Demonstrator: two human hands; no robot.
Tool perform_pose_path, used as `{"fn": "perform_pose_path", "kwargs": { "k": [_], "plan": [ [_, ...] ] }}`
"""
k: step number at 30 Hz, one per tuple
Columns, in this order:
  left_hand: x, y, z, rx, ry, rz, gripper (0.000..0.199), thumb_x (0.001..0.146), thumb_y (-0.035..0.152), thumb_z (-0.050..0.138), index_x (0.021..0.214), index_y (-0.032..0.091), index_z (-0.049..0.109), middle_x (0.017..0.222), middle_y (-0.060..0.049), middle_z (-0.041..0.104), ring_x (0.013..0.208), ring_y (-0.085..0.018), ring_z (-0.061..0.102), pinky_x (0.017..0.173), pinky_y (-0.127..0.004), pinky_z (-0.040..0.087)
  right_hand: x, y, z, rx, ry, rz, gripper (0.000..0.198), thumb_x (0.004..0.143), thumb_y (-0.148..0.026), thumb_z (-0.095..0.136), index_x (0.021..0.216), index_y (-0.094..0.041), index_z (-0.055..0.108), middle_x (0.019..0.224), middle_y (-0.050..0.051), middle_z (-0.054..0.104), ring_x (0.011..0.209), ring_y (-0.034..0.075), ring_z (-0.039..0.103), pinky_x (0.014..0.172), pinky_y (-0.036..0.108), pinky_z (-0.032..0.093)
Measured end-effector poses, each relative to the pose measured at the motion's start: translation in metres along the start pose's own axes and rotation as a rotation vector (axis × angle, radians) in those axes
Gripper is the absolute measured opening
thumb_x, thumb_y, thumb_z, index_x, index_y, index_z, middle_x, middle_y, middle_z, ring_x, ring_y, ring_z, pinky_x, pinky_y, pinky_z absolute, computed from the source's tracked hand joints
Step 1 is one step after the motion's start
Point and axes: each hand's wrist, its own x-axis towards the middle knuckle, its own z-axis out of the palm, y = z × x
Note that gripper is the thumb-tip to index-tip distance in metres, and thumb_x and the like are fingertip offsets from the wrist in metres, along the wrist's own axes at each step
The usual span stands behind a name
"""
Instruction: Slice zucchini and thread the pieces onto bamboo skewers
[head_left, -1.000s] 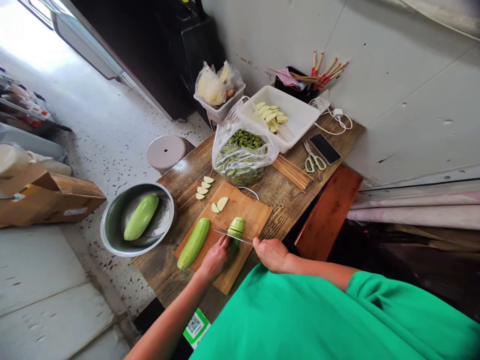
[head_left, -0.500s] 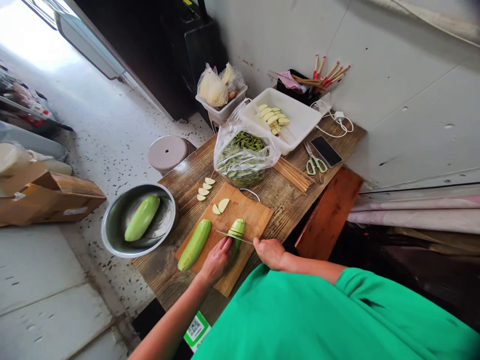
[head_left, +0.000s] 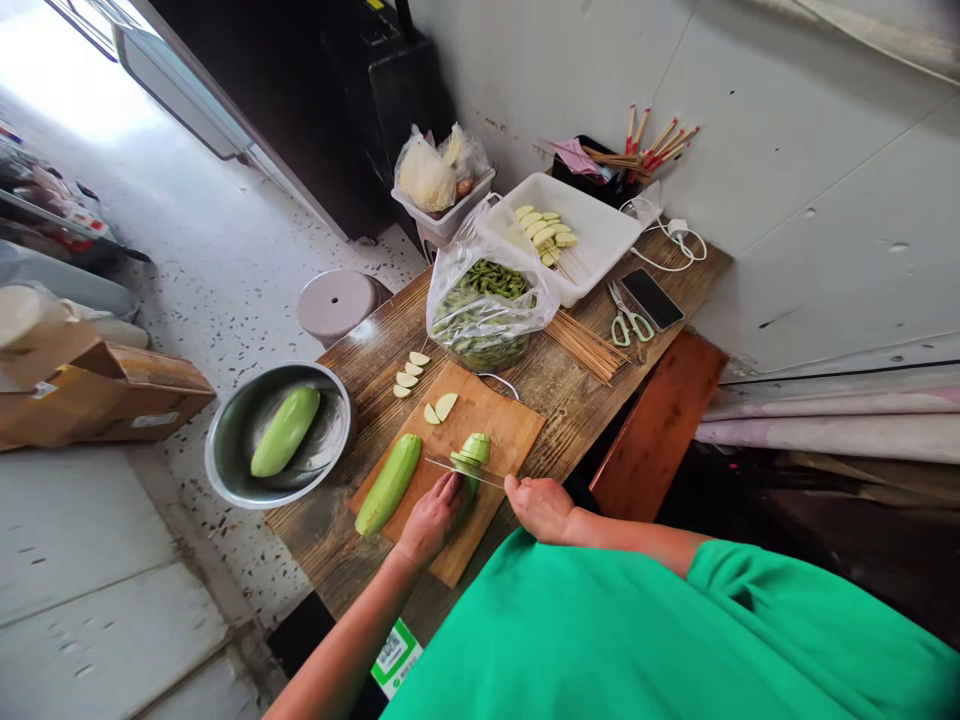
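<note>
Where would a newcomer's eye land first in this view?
Probably on the knife across the partly sliced zucchini on the wooden cutting board, with the right hand gripping the handle and the left hand at the zucchini. The bright green shirt at lower right also stands out. Then the metal basin with a whole zucchini inside, at left, and the clear plastic bag of green pods beyond the board.

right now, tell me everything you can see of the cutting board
The cutting board is a flat, rectangular, orange-brown slab, seemingly wood, lying slantwise on the wooden table. A thin white loop shows at its far edge. It bears an uncut squash at the left, two pale slices towards the far end and a partly sliced squash at the right, held by the left hand. Whether the knife touches the board is unclear.
</note>
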Motion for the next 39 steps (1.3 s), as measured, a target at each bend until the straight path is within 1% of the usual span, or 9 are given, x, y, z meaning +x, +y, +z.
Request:
{"fn": "perform_pose_path", "kwargs": {
  "k": [5,10,14,17,22,26,32,36,39],
  "plan": [
    [-0.002,0.004,0.007,-0.055,0.048,-0.048,0.039,0.089,0.017,0.029,0.125,0.015,0.043,0.129,-0.013,0.045,0.125,-0.024,0.035,0.096,-0.038,0.042,-0.004,-0.001,0.004,-0.009,0.003,-0.020,0.024,0.087,-0.009,0.030,0.104,-0.009,0.047,0.081,0.016,0.065,0.074,0.024,0.065,0.059,0.031,0.051],
    [-0.001,0.004,0.004,-0.153,0.077,-0.076,0.044,0.089,0.018,0.029,0.133,0.014,0.031,0.130,-0.015,0.043,0.121,-0.022,0.040,0.093,-0.036,0.045,-0.007,-0.002,0.008,-0.006,0.011,0.005,0.024,0.087,-0.008,0.030,0.104,-0.009,0.047,0.080,0.015,0.066,0.074,0.023,0.066,0.059,0.030,0.051],
    [-0.002,0.002,0.004,-0.169,0.074,-0.046,0.044,0.087,0.017,0.031,0.131,0.016,0.033,0.130,-0.014,0.043,0.123,-0.023,0.038,0.095,-0.038,0.043,-0.007,-0.004,0.007,0.003,-0.005,0.018,0.024,0.087,-0.008,0.030,0.103,-0.009,0.048,0.081,0.015,0.066,0.075,0.023,0.066,0.059,0.030,0.051],
    [-0.002,0.002,0.006,-0.180,0.060,-0.053,0.046,0.088,0.016,0.031,0.133,0.017,0.030,0.132,-0.013,0.041,0.123,-0.023,0.037,0.095,-0.039,0.042,-0.007,-0.004,0.006,0.006,-0.008,0.014,0.024,0.086,-0.008,0.031,0.104,-0.008,0.048,0.081,0.015,0.066,0.075,0.024,0.066,0.059,0.031,0.051],
    [-0.002,0.004,0.004,-0.219,0.051,-0.108,0.048,0.089,0.019,0.031,0.136,0.018,0.024,0.133,-0.015,0.039,0.118,-0.023,0.044,0.093,-0.037,0.043,-0.008,-0.002,0.001,0.016,-0.022,0.011,0.023,0.085,-0.008,0.034,0.105,-0.008,0.047,0.080,0.014,0.067,0.074,0.023,0.066,0.059,0.030,0.052],
    [-0.001,0.006,0.001,-0.218,0.055,-0.140,0.045,0.090,0.021,0.029,0.135,0.018,0.027,0.131,-0.014,0.042,0.115,-0.021,0.047,0.092,-0.035,0.044,-0.003,0.002,0.000,0.018,-0.062,0.002,0.023,0.085,-0.009,0.036,0.106,-0.008,0.046,0.078,0.015,0.067,0.074,0.024,0.067,0.059,0.031,0.052],
    [0.000,0.007,-0.001,-0.126,0.049,-0.040,0.040,0.090,0.021,0.026,0.127,0.018,0.041,0.128,-0.011,0.046,0.125,-0.024,0.035,0.097,-0.039,0.040,0.017,-0.001,0.011,0.012,-0.080,0.046,0.022,0.087,-0.007,0.033,0.105,-0.007,0.045,0.081,0.018,0.067,0.078,0.025,0.067,0.060,0.033,0.052],
    [0.001,0.008,-0.003,-0.092,0.044,-0.078,0.040,0.090,0.023,0.026,0.126,0.017,0.042,0.125,-0.011,0.048,0.120,-0.023,0.041,0.094,-0.038,0.043,0.018,-0.002,0.013,0.021,-0.053,0.028,0.024,0.087,-0.008,0.032,0.108,-0.008,0.045,0.082,0.017,0.067,0.079,0.025,0.066,0.062,0.033,0.052],
    [-0.001,0.011,-0.012,-0.045,0.106,-0.051,0.037,0.090,0.025,0.029,0.120,0.018,0.049,0.119,-0.011,0.053,0.113,-0.023,0.047,0.091,-0.037,0.045,0.014,0.001,0.013,0.027,-0.037,0.005,0.025,0.087,-0.008,0.032,0.109,-0.008,0.045,0.084,0.017,0.067,0.080,0.024,0.066,0.063,0.032,0.051]
  ]
}}
